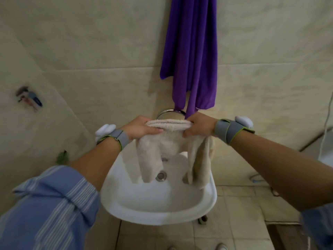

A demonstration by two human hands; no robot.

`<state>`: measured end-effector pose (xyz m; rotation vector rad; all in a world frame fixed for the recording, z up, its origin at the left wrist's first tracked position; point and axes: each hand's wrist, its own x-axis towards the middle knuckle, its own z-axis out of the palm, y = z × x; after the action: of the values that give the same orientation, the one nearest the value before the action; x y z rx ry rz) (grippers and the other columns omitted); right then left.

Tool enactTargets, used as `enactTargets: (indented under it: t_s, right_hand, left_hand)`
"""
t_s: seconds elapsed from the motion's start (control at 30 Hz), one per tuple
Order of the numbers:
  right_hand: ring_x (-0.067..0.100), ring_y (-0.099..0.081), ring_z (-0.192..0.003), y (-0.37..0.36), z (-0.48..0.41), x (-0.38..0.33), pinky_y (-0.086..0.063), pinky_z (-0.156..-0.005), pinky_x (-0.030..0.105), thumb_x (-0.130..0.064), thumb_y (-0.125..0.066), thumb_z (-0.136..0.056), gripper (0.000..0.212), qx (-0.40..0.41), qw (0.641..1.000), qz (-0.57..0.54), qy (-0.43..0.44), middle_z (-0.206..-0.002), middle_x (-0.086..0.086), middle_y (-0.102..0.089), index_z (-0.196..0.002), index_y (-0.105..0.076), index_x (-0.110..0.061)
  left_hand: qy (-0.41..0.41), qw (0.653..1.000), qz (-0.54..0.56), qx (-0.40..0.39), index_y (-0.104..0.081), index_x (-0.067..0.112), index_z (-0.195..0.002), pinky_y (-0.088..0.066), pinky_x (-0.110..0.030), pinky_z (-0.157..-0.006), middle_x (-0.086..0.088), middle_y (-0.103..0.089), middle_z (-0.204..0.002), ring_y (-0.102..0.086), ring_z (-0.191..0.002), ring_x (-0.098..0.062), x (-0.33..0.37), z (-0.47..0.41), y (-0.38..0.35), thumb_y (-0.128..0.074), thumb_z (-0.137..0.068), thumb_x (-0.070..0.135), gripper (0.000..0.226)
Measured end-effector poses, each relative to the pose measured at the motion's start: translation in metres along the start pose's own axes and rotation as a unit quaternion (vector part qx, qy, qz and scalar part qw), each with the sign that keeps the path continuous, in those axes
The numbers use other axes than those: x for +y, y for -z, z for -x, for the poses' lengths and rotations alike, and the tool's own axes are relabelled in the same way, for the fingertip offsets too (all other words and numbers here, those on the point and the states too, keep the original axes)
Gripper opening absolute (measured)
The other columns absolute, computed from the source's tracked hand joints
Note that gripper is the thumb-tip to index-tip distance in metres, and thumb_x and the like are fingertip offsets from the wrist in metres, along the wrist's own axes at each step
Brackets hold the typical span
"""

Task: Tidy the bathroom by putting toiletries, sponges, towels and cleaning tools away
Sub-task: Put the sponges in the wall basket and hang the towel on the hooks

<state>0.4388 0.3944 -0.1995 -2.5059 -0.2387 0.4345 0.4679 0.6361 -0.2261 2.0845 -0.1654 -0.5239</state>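
A beige terry towel (167, 141) hangs bunched over the white sink (158, 210). My left hand (142, 128) grips its upper left edge and my right hand (200, 125) grips its upper right edge, both fists closed on the cloth. Two ends of the towel dangle down into the basin, near the metal drain (161, 175). A purple towel (191, 51) hangs on the wall straight above, its lower tips just behind my right hand. Both wrists wear grey straps.
A chrome ring fixture (166, 111) sits on the wall behind the beige towel. A small sticker (28, 98) marks the left wall. Tiled floor lies below the sink, with a white cord (326, 123) at the right edge.
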Motion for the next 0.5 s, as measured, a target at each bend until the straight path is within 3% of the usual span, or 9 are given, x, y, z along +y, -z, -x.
enactTargets:
  t_s: [0.1, 0.2, 0.27, 0.33, 0.4, 0.5]
  right_hand:
    - [0.018, -0.051, -0.074, 0.030, 0.009, -0.005, -0.037, -0.063, 0.026, -0.023, -0.077, -0.075, 0.019, 0.024, 0.996, 0.083, 0.007, -0.076, 0.008, -0.055, -0.078, -0.066, -0.008]
    - [0.016, -0.051, -0.073, 0.064, 0.017, -0.015, -0.043, -0.066, 0.030, -0.022, -0.074, -0.079, 0.020, 0.069, 0.996, 0.058, 0.018, -0.075, 0.009, -0.057, -0.079, -0.067, -0.003]
    - [0.014, -0.054, -0.074, 0.086, 0.020, -0.026, -0.047, -0.068, 0.030, -0.021, -0.073, -0.080, 0.022, 0.104, 0.994, 0.008, 0.032, -0.077, 0.008, -0.060, -0.087, -0.070, 0.000]
    - [0.013, -0.053, -0.072, 0.107, 0.025, -0.035, -0.045, -0.064, 0.026, -0.021, -0.073, -0.080, 0.016, 0.126, 0.991, 0.003, 0.050, -0.072, 0.005, -0.059, -0.081, -0.070, -0.005]
    - [0.012, -0.049, -0.069, 0.121, 0.028, -0.040, -0.040, -0.057, 0.024, -0.022, -0.074, -0.079, 0.017, 0.128, 0.989, 0.038, 0.065, -0.064, -0.001, -0.054, -0.067, -0.063, -0.017]
    - [0.014, -0.052, -0.073, 0.141, 0.034, -0.036, -0.039, -0.064, 0.025, -0.023, -0.076, -0.076, 0.015, 0.138, 0.987, 0.074, 0.042, -0.072, 0.000, -0.058, -0.073, -0.061, -0.021]
  left_hand:
    - [-0.001, 0.999, -0.043, 0.002, -0.074, 0.009, -0.096, -0.054, -0.039, -0.087, -0.013, -0.073, -0.096, -0.068, -0.092, -0.028, 0.022, -0.001, 0.007, -0.080, -0.075, 0.018, 0.024]
    - [-0.033, 0.996, -0.089, -0.003, -0.069, 0.019, -0.081, -0.052, -0.033, -0.077, -0.003, -0.069, -0.084, -0.065, -0.086, -0.024, 0.058, 0.001, 0.010, -0.079, -0.072, 0.010, 0.016]
    - [-0.071, 0.996, -0.041, -0.030, -0.065, 0.023, -0.086, -0.056, -0.031, -0.075, -0.001, -0.071, -0.088, -0.067, -0.085, -0.021, 0.086, -0.002, 0.009, -0.080, -0.070, 0.007, 0.026]
    - [-0.117, 0.991, 0.028, -0.058, -0.066, 0.021, -0.092, -0.057, -0.027, -0.070, -0.001, -0.073, -0.088, -0.069, -0.082, -0.016, 0.115, -0.002, 0.005, -0.081, -0.070, 0.008, 0.030]
    - [-0.155, 0.985, 0.049, -0.056, -0.070, 0.021, -0.087, -0.057, -0.026, -0.073, -0.001, -0.071, -0.083, -0.067, -0.078, -0.013, 0.136, -0.004, 0.003, -0.079, -0.075, 0.014, 0.016]
    - [-0.181, 0.982, 0.038, -0.036, -0.071, 0.013, -0.079, -0.053, -0.026, -0.069, -0.004, -0.066, -0.076, -0.063, -0.072, -0.013, 0.159, -0.007, 0.008, -0.073, -0.082, 0.019, 0.007]
